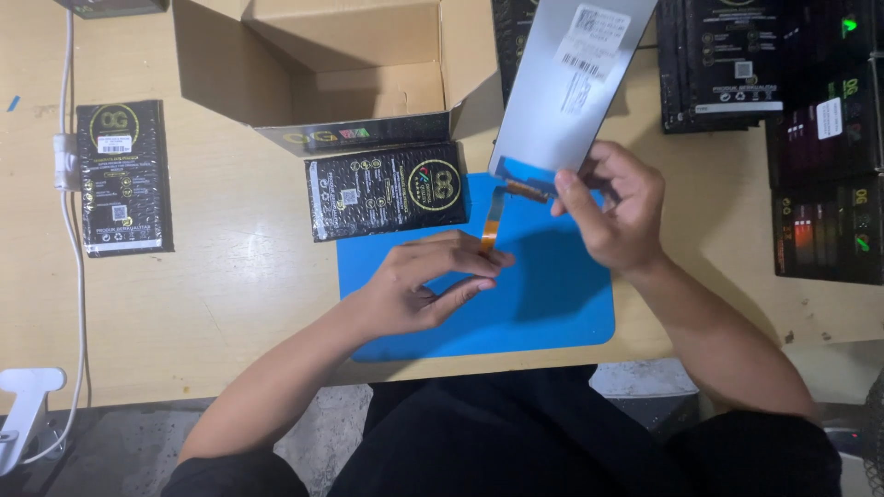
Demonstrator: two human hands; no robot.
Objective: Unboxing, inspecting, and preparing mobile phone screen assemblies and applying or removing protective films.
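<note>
At the far left a white cable (72,184) runs down the table (230,294), beside a black flat package (122,177). An open cardboard box (350,64) stands further right, with a second black package (387,190) lying against the top edge of the blue mat (552,313).

The left hand (419,285) hovers over the mat, thumb and fingertips pinched shut on the free end of the orange flex ribbon (493,221). The right hand (617,216) is closed on the lower edge of the grey display panel (566,87), held above the mat's top edge.

The panel's long axis runs from lower left to upper right, its labelled face toward the camera, with the ribbon hanging off its lower end.

A hard pull could crease or tear the thin ribbon at its joint. Stacked black packages (810,138) fill the right.
</note>
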